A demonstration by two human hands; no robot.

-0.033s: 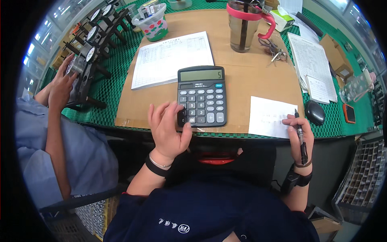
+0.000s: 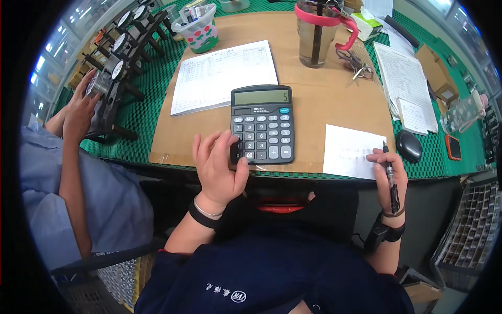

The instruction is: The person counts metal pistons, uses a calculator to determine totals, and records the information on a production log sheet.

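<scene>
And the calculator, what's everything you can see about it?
The calculator is a dark, plastic-looking rectangle with a grey-green screen above rows of black and grey keys, one teal. It lies face up on the brown cardboard, its top overlapping the white papers. The person's left hand is over its lower left keys; whether it presses is unclear.

Left forearm (image 2: 180, 238) seen rising from the lower edge, slanted up and rightward. Left hand (image 2: 215, 175) held palm down just left of centre — fingers spread and partly bent, thumb set apart and pointed up. Right forearm (image 2: 386, 255) held near upright at lower right. Right hand (image 2: 389, 175) placed right of centre — fingers curled in a writing grip, fingertips turned toward the left.
</scene>
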